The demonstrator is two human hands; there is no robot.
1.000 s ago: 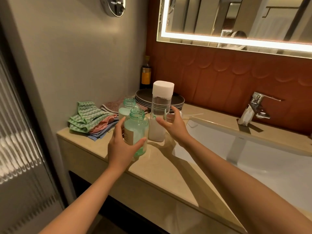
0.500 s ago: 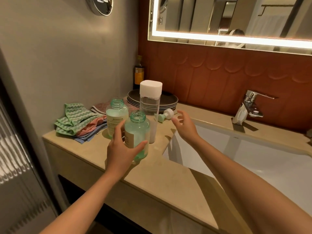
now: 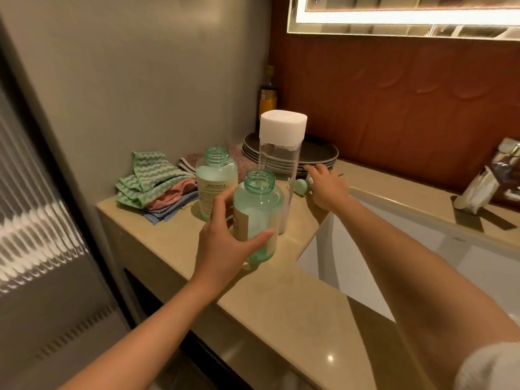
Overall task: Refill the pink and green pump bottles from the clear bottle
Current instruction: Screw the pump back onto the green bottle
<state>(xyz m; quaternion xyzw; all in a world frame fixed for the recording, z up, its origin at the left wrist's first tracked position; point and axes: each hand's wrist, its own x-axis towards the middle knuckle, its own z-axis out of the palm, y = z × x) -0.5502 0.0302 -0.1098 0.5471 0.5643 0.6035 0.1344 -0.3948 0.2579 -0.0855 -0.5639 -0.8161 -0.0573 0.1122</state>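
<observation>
My left hand grips an uncapped green bottle standing on the beige counter. A second uncapped green bottle stands just behind it to the left. The tall clear bottle with a white cap stands right of them, a little liquid at its bottom. My right hand reaches past the clear bottle and rests on a green pump head lying on the counter. Whether the fingers have closed on it is unclear.
Folded green, pink and blue cloths lie at the counter's left end. A stack of dark plates and a dark bottle stand at the back. The white sink is on the right, with a tap.
My right hand let go of the clear bottle and moved back and right to the pump head. My left hand has kept its grip on the front green bottle.
</observation>
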